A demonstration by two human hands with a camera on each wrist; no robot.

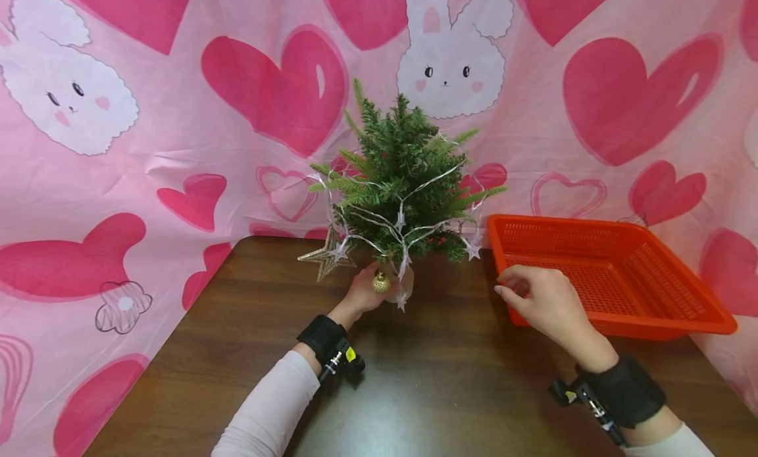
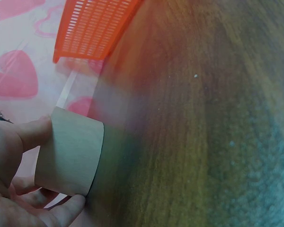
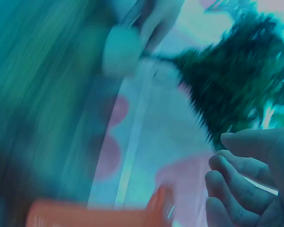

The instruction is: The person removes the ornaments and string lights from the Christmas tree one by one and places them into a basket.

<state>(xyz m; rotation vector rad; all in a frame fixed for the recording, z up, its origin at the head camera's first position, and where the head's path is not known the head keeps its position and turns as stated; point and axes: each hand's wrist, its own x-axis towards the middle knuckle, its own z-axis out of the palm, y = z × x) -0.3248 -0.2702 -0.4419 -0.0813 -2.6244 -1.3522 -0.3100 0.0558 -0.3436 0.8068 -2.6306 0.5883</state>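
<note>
A small artificial Christmas tree (image 1: 405, 168) stands on the table, wound with a clear light string that carries star-shaped bulbs (image 1: 473, 252). My left hand (image 1: 362, 292) grips the tree's pale round base (image 2: 70, 153), thumb on one side and fingers on the other. From the lower branches hang a gold glitter ball (image 1: 381, 283), in front of that hand, and a gold star (image 1: 324, 258) on the left. Holding nothing, my right hand (image 1: 545, 299) hovers by the near left corner of the orange basket, its fingers loosely bent.
The orange plastic basket (image 1: 616, 322) with mesh walls sits at the table's right side. Behind the wooden table (image 1: 414, 391) hangs a pink cloth (image 1: 195, 148) with hearts and rabbits. Much of the right wrist view is blurred.
</note>
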